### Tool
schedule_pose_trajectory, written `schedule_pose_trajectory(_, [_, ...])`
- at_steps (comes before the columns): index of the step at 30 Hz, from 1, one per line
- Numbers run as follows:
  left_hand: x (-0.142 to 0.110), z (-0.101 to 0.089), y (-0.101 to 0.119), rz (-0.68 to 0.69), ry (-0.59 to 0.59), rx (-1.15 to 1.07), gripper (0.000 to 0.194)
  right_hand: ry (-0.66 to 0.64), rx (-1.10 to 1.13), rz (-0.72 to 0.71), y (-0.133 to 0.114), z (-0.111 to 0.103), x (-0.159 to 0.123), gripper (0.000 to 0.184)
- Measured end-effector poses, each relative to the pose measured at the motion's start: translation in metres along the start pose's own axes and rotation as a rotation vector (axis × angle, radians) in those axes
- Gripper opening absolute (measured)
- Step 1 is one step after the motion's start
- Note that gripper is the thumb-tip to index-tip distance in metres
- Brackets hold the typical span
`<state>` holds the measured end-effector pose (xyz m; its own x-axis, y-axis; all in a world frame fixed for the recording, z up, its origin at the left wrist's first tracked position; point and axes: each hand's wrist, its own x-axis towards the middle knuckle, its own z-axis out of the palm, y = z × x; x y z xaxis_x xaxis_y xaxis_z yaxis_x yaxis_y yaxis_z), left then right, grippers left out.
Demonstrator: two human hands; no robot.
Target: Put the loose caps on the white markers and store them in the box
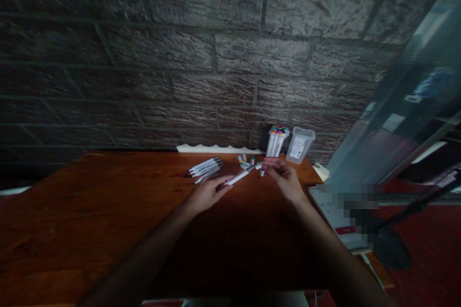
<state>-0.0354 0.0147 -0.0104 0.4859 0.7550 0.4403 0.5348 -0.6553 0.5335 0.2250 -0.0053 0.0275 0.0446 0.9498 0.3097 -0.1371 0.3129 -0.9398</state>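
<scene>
My left hand [209, 193] is closed around a white marker [239, 176], its tip pointing up and to the right. Between the fingers of my right hand [284, 177] is a small white marker cap [258, 166], close to the marker's tip. I cannot tell whether the cap touches the tip. Several loose caps [245, 165] with coloured ends lie on the table just beyond the marker. To the left, several white markers [205, 169] with dark tips rest side by side on the wood.
A clear holder packed with colour-ended markers [275, 143] stands against the brick wall. Right beside it is a clear plastic box [299, 146] with a label. A whitish flat box [334, 216] lies along the right edge of the brown table [108, 220].
</scene>
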Motion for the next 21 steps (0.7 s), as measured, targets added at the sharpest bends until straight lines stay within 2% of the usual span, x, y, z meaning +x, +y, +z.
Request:
schedule_pose_trajectory(8, [0.001,-0.003,0.002,0.036,-0.009,-0.004,0.033,0.003,-0.004,0.043,0.002,-0.002,0.0,0.033])
schedule_pose_trajectory(12, [0.001,-0.003,0.003,0.088,-0.015,0.03,0.031,-0.059,-0.029,0.076,0.005,0.0,-0.001,0.032])
schedule_pose_trajectory(18, [0.0,-0.007,0.001,0.107,0.043,0.213,0.036,-0.132,-0.188,0.096,0.015,0.002,-0.004,0.031])
schedule_pose_trajectory(21, [-0.002,-0.007,0.002,0.104,-0.005,0.298,0.037,-0.191,-0.217,0.137,0.014,0.003,-0.007,0.033])
